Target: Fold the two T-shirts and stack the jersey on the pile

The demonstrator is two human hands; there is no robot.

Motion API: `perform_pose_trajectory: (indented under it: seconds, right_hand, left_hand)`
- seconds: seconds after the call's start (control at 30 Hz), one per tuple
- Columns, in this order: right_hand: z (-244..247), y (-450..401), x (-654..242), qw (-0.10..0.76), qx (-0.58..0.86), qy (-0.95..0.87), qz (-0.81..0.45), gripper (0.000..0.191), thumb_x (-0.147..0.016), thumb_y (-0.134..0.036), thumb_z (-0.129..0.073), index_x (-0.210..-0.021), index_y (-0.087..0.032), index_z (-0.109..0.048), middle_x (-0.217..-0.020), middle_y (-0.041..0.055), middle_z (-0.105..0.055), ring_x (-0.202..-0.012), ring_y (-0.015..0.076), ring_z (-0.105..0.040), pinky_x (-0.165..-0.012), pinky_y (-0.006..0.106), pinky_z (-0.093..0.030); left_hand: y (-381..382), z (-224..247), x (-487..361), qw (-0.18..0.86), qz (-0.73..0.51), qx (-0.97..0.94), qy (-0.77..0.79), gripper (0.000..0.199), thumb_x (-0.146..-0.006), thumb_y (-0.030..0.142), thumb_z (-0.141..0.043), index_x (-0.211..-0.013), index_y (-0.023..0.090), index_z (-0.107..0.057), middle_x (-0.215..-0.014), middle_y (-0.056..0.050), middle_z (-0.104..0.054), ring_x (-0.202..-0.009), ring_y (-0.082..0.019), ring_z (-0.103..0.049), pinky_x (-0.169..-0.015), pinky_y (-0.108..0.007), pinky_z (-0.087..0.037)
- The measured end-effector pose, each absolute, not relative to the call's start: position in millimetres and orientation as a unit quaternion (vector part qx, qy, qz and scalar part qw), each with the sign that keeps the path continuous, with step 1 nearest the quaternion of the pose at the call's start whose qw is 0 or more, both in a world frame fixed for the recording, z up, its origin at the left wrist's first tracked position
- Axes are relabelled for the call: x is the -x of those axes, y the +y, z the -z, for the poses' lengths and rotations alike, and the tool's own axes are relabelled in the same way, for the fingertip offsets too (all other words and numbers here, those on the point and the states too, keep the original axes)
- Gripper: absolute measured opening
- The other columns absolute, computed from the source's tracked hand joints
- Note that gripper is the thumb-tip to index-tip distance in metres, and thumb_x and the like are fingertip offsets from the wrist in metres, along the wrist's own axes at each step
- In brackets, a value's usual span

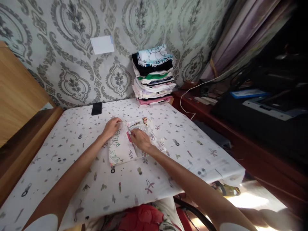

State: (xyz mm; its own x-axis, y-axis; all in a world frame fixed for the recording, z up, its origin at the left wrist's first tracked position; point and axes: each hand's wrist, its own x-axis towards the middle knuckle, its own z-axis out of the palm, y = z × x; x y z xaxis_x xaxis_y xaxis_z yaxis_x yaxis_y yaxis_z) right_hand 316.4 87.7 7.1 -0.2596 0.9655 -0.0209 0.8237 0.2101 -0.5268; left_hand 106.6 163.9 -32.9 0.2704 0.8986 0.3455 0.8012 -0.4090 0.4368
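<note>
A white garment (122,144) with printed lettering lies partly folded on the patterned white cloth of the table (96,189). At its upper left edge, my left hand (112,127) pinches the fabric between thumb and fingers. My right hand (141,139) rests over the middle of the garment, its fingers closed together on the fabric near a small red patch. A short part of the garment sticks out to the right of my right hand.
Behind the garment, a tall stack of folded clothes (154,77) stands against the wall. A black phone (96,108) lies at the back left. A dark red cabinet (240,144) with a white cable (183,99) borders the right side; a wooden panel (21,93) stands left.
</note>
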Motion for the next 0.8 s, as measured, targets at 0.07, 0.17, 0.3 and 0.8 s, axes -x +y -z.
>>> perform_pose_trajectory:
  seconds: [0.07, 0.17, 0.3, 0.8]
  right_hand:
    - [-4.2, 95.8, -309.5, 0.148, 0.596, -0.757, -0.222, 0.022, -0.092, -0.022, -0.053, -0.106, -0.018, -0.069, -0.107, 0.0091, -0.072, -0.099, 0.0222, -0.064, -0.079, 0.029, -0.042]
    - [-0.8, 99.7, -303.9, 0.15, 0.605, -0.75, -0.223, 0.019, -0.091, -0.02, -0.052, -0.097, -0.018, -0.071, -0.103, 0.0093, -0.072, -0.096, 0.0221, -0.064, -0.075, 0.028, -0.041]
    - [-2.9, 99.7, -306.2, 0.16, 0.596, -0.75, -0.238, 0.019, -0.089, -0.017, -0.053, -0.09, -0.019, -0.072, -0.093, 0.0055, -0.073, -0.088, 0.0182, -0.063, -0.071, 0.025, -0.039]
    - [-2.2, 70.6, -318.7, 0.209, 0.539, -0.804, -0.142, 0.021, -0.096, -0.022, -0.049, -0.106, -0.017, -0.066, -0.103, 0.0111, -0.068, -0.094, 0.0229, -0.062, -0.079, 0.032, -0.047]
  left_hand:
    - [171.5, 32.6, -105.9, 0.075, -0.267, -0.79, 0.547, 0.019, -0.085, 0.019, -0.052, -0.099, 0.02, -0.065, -0.103, -0.008, -0.068, -0.102, -0.025, -0.061, -0.094, -0.04, -0.048]
    - [177.7, 33.7, -109.0, 0.063, -0.25, -0.79, 0.557, 0.013, -0.085, 0.022, -0.056, -0.092, 0.02, -0.067, -0.098, -0.009, -0.068, -0.101, -0.027, -0.06, -0.092, -0.039, -0.047]
    - [183.7, 34.2, -111.7, 0.062, -0.242, -0.786, 0.566, 0.015, -0.086, 0.023, -0.053, -0.08, 0.021, -0.067, -0.088, -0.007, -0.068, -0.089, -0.023, -0.061, -0.083, -0.034, -0.046]
    - [170.5, 19.8, -111.0, 0.039, -0.207, -0.77, 0.602, 0.018, -0.093, 0.024, -0.046, -0.1, 0.021, -0.063, -0.098, -0.007, -0.067, -0.094, -0.024, -0.06, -0.086, -0.034, -0.045]
